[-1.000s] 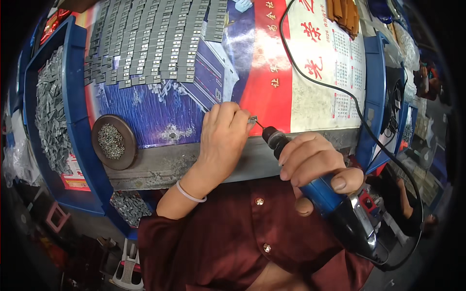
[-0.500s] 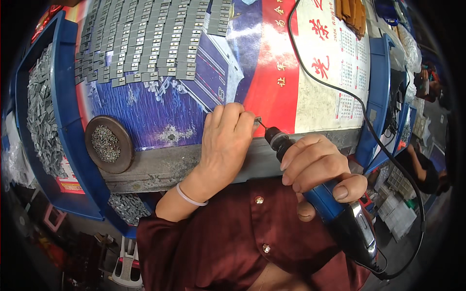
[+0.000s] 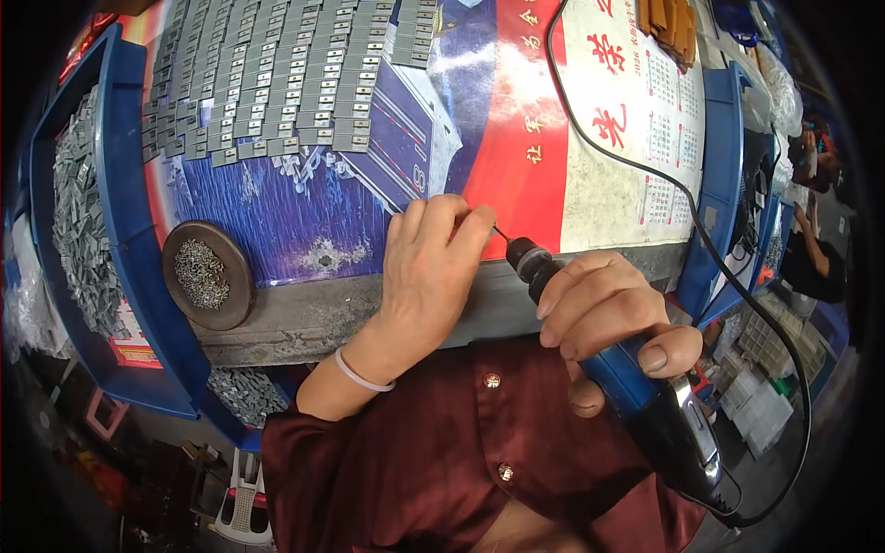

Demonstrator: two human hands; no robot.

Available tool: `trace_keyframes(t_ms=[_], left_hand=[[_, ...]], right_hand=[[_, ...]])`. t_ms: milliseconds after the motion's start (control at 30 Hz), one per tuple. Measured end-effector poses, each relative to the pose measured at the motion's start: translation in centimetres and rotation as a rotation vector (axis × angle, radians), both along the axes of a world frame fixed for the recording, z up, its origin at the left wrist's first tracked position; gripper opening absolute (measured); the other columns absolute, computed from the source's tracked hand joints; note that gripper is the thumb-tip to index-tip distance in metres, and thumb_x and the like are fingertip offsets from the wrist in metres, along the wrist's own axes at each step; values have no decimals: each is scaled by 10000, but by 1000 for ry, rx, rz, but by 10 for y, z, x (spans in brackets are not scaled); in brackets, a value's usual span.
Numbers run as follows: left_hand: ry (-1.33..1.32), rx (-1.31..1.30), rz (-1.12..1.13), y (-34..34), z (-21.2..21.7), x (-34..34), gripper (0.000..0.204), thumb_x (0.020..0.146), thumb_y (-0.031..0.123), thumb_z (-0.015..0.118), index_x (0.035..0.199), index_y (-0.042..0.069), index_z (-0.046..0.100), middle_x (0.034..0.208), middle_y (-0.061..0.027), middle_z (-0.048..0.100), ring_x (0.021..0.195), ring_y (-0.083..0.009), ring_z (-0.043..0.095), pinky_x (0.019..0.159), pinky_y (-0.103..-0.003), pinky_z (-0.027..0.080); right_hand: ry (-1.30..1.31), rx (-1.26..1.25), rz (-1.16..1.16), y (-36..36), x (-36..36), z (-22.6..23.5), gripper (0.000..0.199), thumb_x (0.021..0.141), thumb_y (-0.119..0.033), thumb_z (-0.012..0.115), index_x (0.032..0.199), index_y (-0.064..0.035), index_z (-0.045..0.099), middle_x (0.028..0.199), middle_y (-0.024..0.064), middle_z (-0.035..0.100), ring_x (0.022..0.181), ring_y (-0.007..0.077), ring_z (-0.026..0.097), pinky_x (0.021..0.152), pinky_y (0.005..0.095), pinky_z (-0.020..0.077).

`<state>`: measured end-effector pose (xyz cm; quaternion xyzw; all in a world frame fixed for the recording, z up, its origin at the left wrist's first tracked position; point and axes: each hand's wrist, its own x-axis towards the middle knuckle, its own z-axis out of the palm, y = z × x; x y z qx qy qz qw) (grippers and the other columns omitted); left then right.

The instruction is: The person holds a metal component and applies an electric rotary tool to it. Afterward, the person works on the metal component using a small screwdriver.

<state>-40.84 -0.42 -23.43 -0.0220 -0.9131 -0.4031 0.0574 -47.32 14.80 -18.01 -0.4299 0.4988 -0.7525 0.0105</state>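
Observation:
My left hand point(image 3: 431, 253) is closed, thumb and fingers pinched together at the table's front edge. The small grey part in its grip is almost wholly hidden behind the fingertips. My right hand point(image 3: 613, 318) wraps around a blue and black electric screwdriver point(image 3: 627, 378), held at a slant. Its thin bit point(image 3: 501, 234) points up and left, its tip right beside my left fingertips; whether it touches the part cannot be made out. Left of my left hand, a round brown dish point(image 3: 241, 300) holds a heap of tiny screws point(image 3: 202, 275).
Overlapping rows of grey rectangular pieces point(image 3: 267, 83) cover the table's far left. A blue bin point(image 3: 138, 212) of loose grey parts stands at the left, another blue bin point(image 3: 719, 184) at the right. The black cord point(image 3: 678, 184) loops across the right side. Brown pieces point(image 3: 671, 32) lie far right.
The screwdriver and my right hand have shifted slightly right. My left fingertips have moved over the small grey part, which showed at their tips before.

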Motion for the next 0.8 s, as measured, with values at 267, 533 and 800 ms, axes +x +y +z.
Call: trace_keyframes(t_ms=[267, 533, 800], left_hand=[[19, 41, 93, 9, -3, -6, 184, 746, 7, 708, 909, 76, 657, 897, -65, 579, 831, -264, 556, 725, -375, 414], [18, 40, 129, 12, -1, -8, 139, 760, 0, 700, 870, 70, 652, 851, -58, 578, 806, -260, 553, 710, -376, 407], [31, 135, 51, 1, -4, -6, 196, 782, -9, 676, 972, 39, 663, 926, -85, 587, 826, -276, 579, 729, -388, 445]], right_hand=[[18, 9, -23, -2, -1, -2, 507, 773, -166, 809, 1089, -84, 421, 713, 134, 609, 549, 246, 614, 517, 375, 540], [87, 139, -41, 13, -6, 5, 638, 845, -256, 762, 1314, -169, 340, 803, 61, 610, 630, 195, 635, 555, 348, 544], [115, 110, -42, 24, -8, 18, 639, 878, -271, 723, 1367, -159, 328, 821, 50, 596, 632, 174, 614, 570, 319, 527]])
